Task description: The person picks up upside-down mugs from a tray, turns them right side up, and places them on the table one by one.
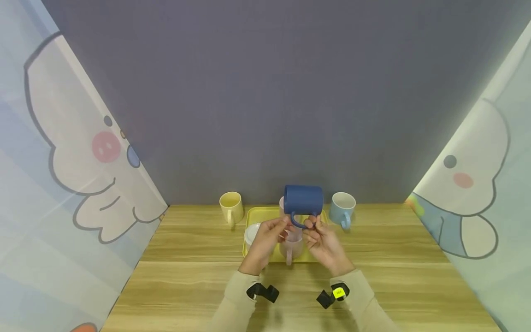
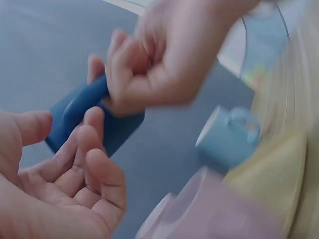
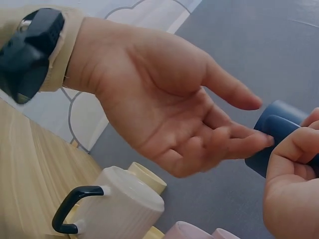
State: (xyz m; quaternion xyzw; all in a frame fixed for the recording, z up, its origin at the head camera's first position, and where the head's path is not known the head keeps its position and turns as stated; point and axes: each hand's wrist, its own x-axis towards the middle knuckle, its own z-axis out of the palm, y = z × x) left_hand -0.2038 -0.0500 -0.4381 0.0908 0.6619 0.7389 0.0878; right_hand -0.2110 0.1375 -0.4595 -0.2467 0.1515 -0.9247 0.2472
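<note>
A dark blue mug (image 1: 303, 199) is held up on its side above the tray, its handle pointing down toward the person. My right hand (image 1: 325, 242) grips that handle; in the left wrist view the curled fingers of the right hand (image 2: 159, 74) wrap around it. My left hand (image 1: 265, 237) is at the mug's left side. Seen from the right wrist, the left hand (image 3: 169, 104) has loosely extended fingers, with fingertips right at the mug (image 3: 266, 134) and the thumb apart from the others.
Below the hands lies a yellow tray (image 1: 259, 213) bearing pink mugs (image 1: 292, 246) and a white mug (image 3: 124, 201) with a black handle. A yellow mug (image 1: 231, 207) stands left of the tray, a light blue mug (image 1: 342, 208) right of it. A grey wall (image 1: 265, 115) rises behind.
</note>
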